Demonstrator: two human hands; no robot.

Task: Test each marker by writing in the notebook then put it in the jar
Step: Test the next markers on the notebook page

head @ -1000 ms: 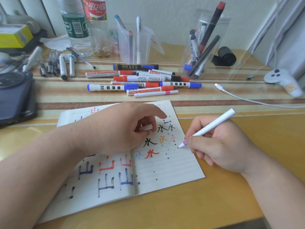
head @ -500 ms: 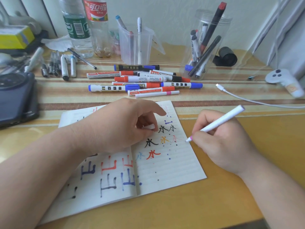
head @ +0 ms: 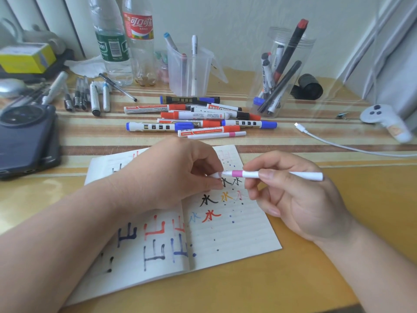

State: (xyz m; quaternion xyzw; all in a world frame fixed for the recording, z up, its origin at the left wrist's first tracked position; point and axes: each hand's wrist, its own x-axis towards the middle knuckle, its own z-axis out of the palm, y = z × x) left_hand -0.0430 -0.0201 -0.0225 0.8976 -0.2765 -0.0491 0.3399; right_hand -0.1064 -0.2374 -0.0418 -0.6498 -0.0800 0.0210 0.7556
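Observation:
An open notebook (head: 228,236) lies on the table, marked with coloured characters and dots. Above it my right hand (head: 295,199) holds a thin white marker with a pink band (head: 277,174), lying level with its tip pointing left. My left hand (head: 178,175) pinches the marker's white cap (head: 214,175) at that tip; whether the cap is fully seated I cannot tell. The clear plastic jar (head: 291,53) stands at the back right with several markers in it. A pile of loose markers (head: 198,116) lies beyond the notebook.
A clear cup (head: 203,71) with pens stands behind the pile, two bottles (head: 124,39) to its left. A dark phone (head: 27,136) lies far left beside several pens (head: 90,96). A white cable (head: 338,145), a white controller (head: 383,120) and a black tape roll (head: 309,86) are at right.
My right hand lifted the pink marker off the page and turned it level, tip to the left. My left hand brought the white cap up to that tip.

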